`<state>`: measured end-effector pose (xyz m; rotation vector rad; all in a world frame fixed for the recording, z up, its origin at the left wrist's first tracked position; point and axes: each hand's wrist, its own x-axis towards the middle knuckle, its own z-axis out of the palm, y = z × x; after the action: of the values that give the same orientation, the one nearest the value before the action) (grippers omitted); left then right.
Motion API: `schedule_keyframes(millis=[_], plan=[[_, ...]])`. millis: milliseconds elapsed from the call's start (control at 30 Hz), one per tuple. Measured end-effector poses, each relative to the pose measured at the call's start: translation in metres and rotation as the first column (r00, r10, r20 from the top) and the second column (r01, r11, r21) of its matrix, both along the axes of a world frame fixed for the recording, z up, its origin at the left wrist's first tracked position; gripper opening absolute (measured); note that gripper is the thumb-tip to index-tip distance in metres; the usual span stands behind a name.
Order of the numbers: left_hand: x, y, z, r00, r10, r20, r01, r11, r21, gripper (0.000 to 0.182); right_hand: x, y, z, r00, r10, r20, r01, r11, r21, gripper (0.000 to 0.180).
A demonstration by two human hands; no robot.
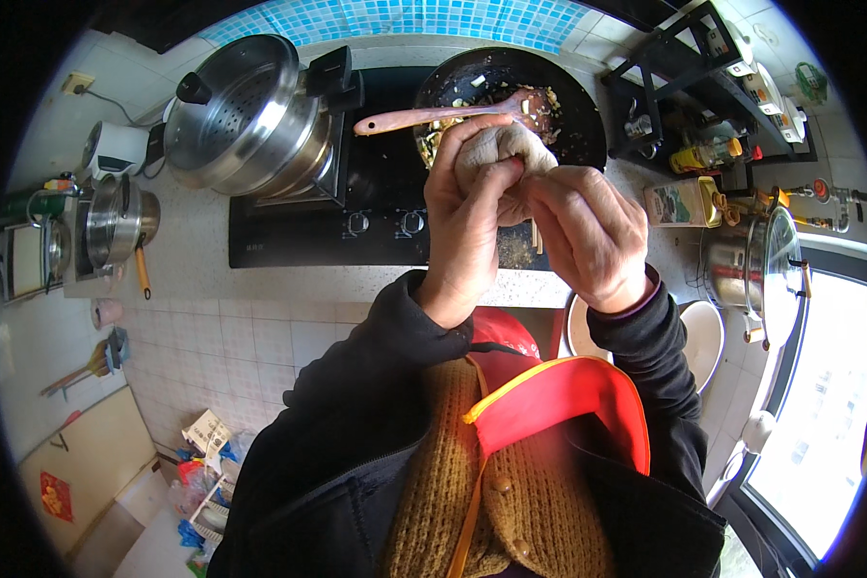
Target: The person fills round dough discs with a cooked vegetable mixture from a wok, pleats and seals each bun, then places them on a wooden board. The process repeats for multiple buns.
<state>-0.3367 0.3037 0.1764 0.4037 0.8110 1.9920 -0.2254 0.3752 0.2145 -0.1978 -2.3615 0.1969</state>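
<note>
A greyish dough bun (497,147) rests in my left hand (464,230), its gathered edge turned toward me. My left thumb presses into the fold at the middle. From the right, my right hand (594,233) pinches the bun's edge between thumb and fingers. Beyond the hands stands a black wok (581,90) with chopped filling (437,137) in it. A wooden spatula (412,120) lies across the wok, its blade in the filling and its handle pointing left. The bun's underside and any filling within it are hidden by my fingers.
A steamer pot (260,155) with a glass lid stands left on the black gas stove (296,242). At right are a bottle rack (646,79), an oil tin (683,202) and a lidded pot (730,264). Bowls (704,339) sit below my right forearm.
</note>
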Motion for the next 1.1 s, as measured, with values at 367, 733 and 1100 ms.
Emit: schedule_keyframes(millis=[367, 733, 1100], plan=[[-0.006, -0.002, 0.004, 0.993, -0.101, 0.069, 0.097, 0.993, 0.063, 0.038, 0.0, 0.012, 0.012, 1.0, 0.027, 0.01, -0.024, 0.975, -0.22, 0.03], [-0.012, -0.003, -0.012, 0.959, -0.278, 0.058, 0.274, 0.96, 0.063, 0.047, 0.006, 0.023, 0.006, 0.991, 0.074, 0.113, -0.069, 0.997, -0.042, 0.037], [-0.017, -0.004, -0.016, 0.918, -0.388, 0.076, 0.393, 0.918, -0.055, 0.051, 0.0, 0.027, 0.007, 0.972, 0.149, 0.181, -0.174, 0.976, 0.13, 0.043]])
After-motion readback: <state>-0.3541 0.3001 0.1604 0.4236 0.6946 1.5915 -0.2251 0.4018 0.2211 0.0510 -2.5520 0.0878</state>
